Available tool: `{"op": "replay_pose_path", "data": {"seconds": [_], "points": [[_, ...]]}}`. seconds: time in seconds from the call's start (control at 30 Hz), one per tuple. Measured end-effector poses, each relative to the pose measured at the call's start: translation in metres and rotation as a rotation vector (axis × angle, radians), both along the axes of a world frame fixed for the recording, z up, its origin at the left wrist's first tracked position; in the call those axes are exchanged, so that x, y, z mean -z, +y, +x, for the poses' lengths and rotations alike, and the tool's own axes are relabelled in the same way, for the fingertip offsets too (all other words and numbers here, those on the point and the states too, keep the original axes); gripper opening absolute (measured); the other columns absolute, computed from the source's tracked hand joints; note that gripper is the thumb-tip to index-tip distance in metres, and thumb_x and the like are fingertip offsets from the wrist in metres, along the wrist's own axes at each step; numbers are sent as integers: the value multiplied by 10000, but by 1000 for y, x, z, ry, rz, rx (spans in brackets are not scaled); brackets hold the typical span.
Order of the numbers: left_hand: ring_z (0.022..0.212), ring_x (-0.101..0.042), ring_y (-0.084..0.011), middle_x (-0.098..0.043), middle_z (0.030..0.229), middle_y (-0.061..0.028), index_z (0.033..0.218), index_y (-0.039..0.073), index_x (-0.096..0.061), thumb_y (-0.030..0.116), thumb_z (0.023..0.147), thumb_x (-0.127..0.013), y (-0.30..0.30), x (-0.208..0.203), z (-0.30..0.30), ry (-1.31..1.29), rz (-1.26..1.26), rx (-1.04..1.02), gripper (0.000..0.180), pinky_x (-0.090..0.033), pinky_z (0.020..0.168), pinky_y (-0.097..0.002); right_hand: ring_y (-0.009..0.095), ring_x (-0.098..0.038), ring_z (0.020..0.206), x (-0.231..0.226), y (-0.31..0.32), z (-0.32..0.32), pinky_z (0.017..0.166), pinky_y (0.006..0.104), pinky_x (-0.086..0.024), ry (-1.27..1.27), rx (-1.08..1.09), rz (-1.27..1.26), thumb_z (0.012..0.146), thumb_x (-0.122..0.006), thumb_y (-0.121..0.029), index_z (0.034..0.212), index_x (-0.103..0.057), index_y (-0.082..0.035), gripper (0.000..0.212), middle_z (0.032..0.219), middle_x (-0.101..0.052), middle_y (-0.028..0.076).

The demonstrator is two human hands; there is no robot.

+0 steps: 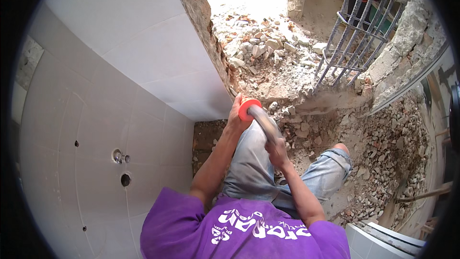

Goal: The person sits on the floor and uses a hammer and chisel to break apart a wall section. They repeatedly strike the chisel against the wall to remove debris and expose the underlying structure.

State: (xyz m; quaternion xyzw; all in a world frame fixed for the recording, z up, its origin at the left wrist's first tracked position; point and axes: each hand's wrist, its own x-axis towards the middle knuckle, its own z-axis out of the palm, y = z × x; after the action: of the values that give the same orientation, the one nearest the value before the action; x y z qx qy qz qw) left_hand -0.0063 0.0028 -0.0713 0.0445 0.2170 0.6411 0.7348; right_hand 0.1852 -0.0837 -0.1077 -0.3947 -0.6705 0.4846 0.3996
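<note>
My left hand (pixel 236 119) is closed round the grip of a chisel with a round orange hand guard (pixel 243 110), held against the broken edge of the tiled wall (pixel 191 86). Below the guard, my right hand (pixel 276 152) grips a hammer (pixel 266 123), smeared by motion. Its far end meets or overlaps the middle of the guard; I cannot tell whether it touches. The chisel's tip is hidden behind my left hand and the guard. Both hands are above my bent knees.
Rubble (pixel 266 43) lies heaped beyond the wall opening, and more broken pieces (pixel 383 158) cover the floor at right. Bare steel rebar (pixel 354 33) stands out of broken concrete at upper right. A metal pipe fitting (pixel 118 156) sticks out of the tiles at left.
</note>
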Motion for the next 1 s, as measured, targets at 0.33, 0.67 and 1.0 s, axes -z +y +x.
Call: {"op": "replay_pose_path", "data": {"seconds": [0.33, 0.67, 1.0], "points": [[669, -566, -136, -546, 718, -12, 842, 115, -491, 329, 1001, -361, 11, 26, -7, -182, 50, -37, 296, -518, 666, -317, 162, -502, 551, -113, -13, 8, 550, 310, -437, 761, -93, 568, 837, -614, -521, 875, -528, -39, 491, 601, -486, 20], [646, -503, -111, -469, 687, 17, 796, 132, -467, 337, 1002, -375, 13, 33, -7, 46, -50, -11, 305, -492, 668, -280, 192, -520, 522, -43, -18, 21, 521, 318, -404, 94, 5, 198, 865, -541, -474, 820, -601, -24, 456, 624, -574, 54], [701, -593, -162, -588, 776, -49, 853, 95, -497, 398, 1007, -299, 37, 49, 9, -20, -68, 19, 392, -530, 692, -337, 137, -454, 561, 21, 19, 18, 520, 314, -384, -53, 46, -175, 849, -499, -630, 742, -506, -35, 604, 612, -493, 13]]}}
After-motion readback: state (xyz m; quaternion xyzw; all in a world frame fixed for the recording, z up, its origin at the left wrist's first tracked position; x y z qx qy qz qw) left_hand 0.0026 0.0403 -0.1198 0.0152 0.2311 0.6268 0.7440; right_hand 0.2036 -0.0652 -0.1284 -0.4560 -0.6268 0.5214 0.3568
